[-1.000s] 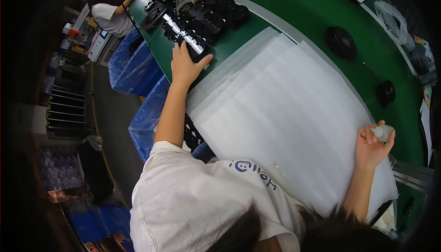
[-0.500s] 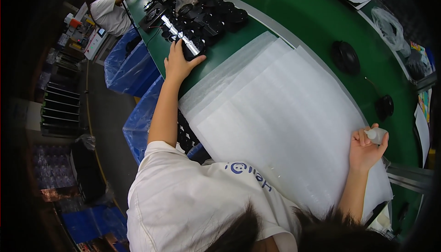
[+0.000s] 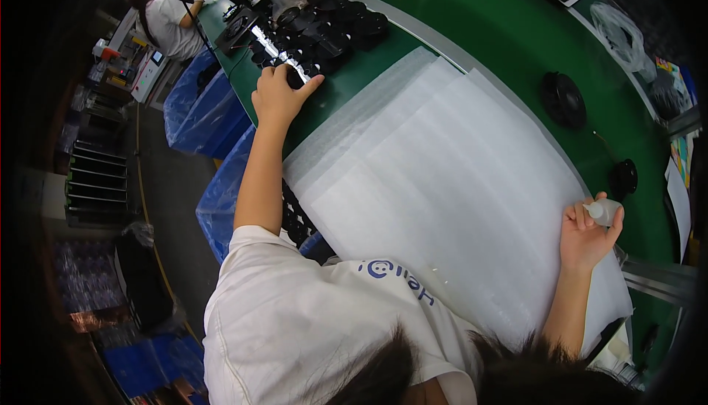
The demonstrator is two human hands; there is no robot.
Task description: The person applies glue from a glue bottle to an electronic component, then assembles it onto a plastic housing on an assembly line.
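Observation:
In my right hand [image 3: 588, 237] is a small translucent squeeze bottle [image 3: 606, 212] with a nozzle, held above the right edge of a stack of white foam sheets [image 3: 442, 191]. My left hand [image 3: 279, 97] reaches to the far left of the green bench. Its fingers and thumb curve around something dark at the near end of a bright silvery bar [image 3: 276, 49]; the grasped part is mostly hidden. Just beyond it lies a pile of round black parts [image 3: 328, 32] that look like speakers.
To the right, a round black part [image 3: 564, 99] and a smaller one [image 3: 624, 176] sit on a green surface. Blue plastic-lined bins [image 3: 195, 113] stand left of the bench. Another person [image 3: 168, 25] works at the far left. A clear bag [image 3: 618, 36] lies far right.
The whole view has shifted slightly. My left hand has moved a little left and stays at the bar's near end. My right hand still holds the bottle in nearly the same place.

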